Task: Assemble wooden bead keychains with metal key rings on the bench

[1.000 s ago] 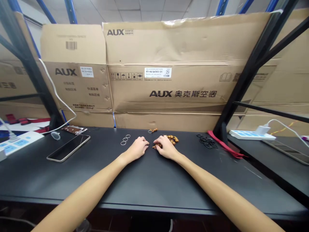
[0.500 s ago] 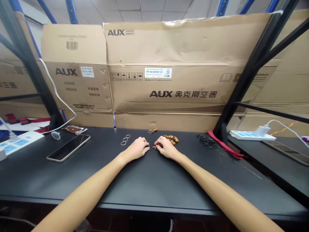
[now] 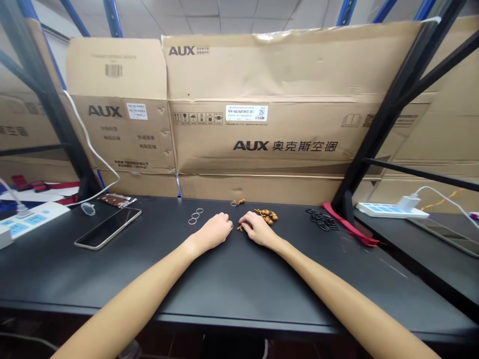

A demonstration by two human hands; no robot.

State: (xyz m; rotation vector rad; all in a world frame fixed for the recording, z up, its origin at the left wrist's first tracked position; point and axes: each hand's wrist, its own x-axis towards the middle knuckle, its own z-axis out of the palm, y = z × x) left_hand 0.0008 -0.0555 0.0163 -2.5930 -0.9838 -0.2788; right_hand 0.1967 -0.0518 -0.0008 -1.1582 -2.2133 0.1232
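My left hand (image 3: 219, 229) is closed over the black table, fingers curled together. A small dark spot shows at its fingertips, but what it holds is hidden. My right hand (image 3: 258, 228) is pinched around a small brown beaded pendant (image 3: 239, 228), its end poking out toward my left hand. Just behind the right hand lies a pile of glossy brown gourd-shaped beads (image 3: 270, 216) with yellowish cord. Three silver key rings (image 3: 193, 221) lie in a slanting row left of my left hand. Farther back rests a key ring with a brown pendant (image 3: 239, 202) attached.
Black oval links (image 3: 322, 220) lie to the right, beside a red strap (image 3: 354, 227). On the left are a phone (image 3: 108, 228), a brown packet (image 3: 115, 200) and a white power strip (image 3: 35, 222). Cardboard (image 3: 284, 119) walls off the back between black rack posts.
My left hand has turned slightly and its fingers have drawn in. The right hand stays nearly in place. The whole view has shifted a little.
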